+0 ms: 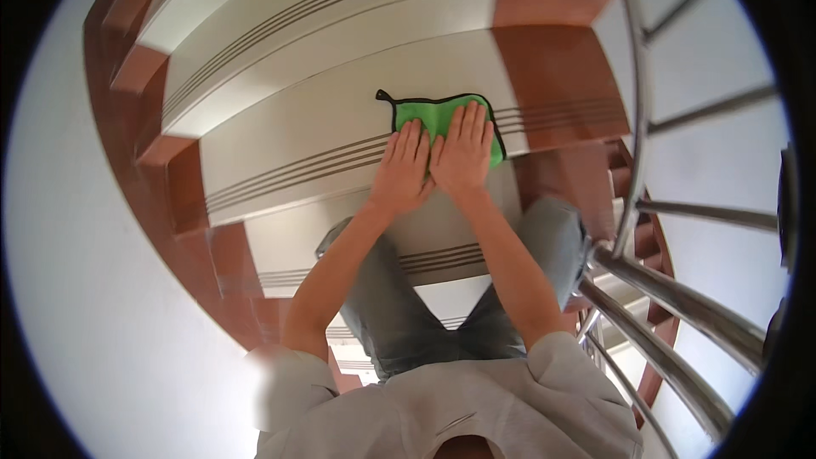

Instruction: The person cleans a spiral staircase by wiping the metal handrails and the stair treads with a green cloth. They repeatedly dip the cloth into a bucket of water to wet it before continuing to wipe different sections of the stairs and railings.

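A green cleaning cloth (415, 110) with a black border and a small black hanging loop lies folded on a cream stair tread (297, 110). It reaches over the dark grooved lines at the tread's front edge. My left hand (403, 172) rests on the cloth's near left part, fingers stretched out and pointing away from me. Beside it, my right hand (464, 151) lies flat on the right half of the cloth, fingers straight. The two hands touch or nearly touch at the thumbs. Both palms and the cloth beneath them are hidden.
Curved cream steps with red-brown ends (557, 76) rise ahead. Metal railing bars (680, 297) run along the right side. A white wall (93, 229) with red-brown skirting stands on the left. My knees (552, 242) are on the step below the cloth.
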The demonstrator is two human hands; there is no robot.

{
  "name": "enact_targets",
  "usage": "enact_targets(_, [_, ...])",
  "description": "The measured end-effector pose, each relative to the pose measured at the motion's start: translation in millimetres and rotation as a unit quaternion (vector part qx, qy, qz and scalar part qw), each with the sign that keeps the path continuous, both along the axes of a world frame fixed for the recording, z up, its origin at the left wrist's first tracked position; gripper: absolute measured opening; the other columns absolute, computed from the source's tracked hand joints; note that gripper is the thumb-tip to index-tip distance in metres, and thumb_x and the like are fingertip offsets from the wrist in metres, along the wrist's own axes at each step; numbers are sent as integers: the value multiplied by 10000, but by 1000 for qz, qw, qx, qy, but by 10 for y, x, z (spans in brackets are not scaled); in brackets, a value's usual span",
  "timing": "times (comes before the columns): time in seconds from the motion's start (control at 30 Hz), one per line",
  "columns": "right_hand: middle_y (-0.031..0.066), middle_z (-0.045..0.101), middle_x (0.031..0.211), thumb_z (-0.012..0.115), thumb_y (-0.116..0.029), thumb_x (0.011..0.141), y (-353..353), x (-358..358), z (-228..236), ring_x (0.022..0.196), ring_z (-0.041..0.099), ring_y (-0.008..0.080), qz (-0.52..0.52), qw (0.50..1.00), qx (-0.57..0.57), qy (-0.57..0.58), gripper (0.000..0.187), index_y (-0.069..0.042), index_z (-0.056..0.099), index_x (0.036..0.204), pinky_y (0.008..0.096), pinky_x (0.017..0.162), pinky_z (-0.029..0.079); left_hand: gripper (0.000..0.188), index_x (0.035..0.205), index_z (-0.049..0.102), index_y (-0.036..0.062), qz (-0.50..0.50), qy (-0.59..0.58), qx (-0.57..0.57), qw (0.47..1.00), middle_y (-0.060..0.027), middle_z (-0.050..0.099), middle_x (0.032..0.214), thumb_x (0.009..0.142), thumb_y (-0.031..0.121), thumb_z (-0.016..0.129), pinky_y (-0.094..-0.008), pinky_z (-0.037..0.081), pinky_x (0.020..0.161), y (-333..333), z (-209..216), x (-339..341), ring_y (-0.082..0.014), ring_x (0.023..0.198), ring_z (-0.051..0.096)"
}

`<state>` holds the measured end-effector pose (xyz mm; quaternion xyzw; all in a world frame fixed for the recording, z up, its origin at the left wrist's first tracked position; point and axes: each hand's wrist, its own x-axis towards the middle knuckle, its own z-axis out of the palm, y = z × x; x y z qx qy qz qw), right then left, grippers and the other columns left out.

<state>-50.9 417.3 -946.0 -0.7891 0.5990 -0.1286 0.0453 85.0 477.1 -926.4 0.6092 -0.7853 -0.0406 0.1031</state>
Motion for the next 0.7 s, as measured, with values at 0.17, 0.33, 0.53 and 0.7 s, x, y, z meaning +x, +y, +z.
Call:
enact_targets(0.17, [228,188,1696,389,-380,1042,306,953,119,1589,115,363,95,994,46,27,718,54,258,1598,516,1279,86,772,1490,398,-79,90,-9,-2,996,-320,332,1584,881,330,640,-547,213,1248,569,68,838,-455,1507,284])
enact_targets(0.33, [224,185,1696,365,-359,1051,636,2039,179,1586,113,370,221,974,51,11,702,58,240,1601,504,1282,95,787,1503,390,-72,155,31,-24,987,-323,305,1600,875,343,620,-539,211,1250,1182,129,1790,-460,1510,273])
enact_targets(0.53, [233,211,1686,383,-332,1039,1131,3494,193,1578,138,376,340,939,42,2,687,63,267,1590,504,1280,99,776,1487,422,-65,261,11,-22,965,-326,325,1587,825,295,609,-541,202,1254,1853,110,2980,-463,1506,274])
enact_targets(0.7, [246,262,1664,420,-326,1011,1577,4558,205,1565,187,378,377,925,14,-48,675,72,353,1553,504,1270,134,678,1467,490,10,304,-47,-30,951,-282,384,1573,845,274,546,-545,250,1234,2322,41,3969,-443,1490,324])
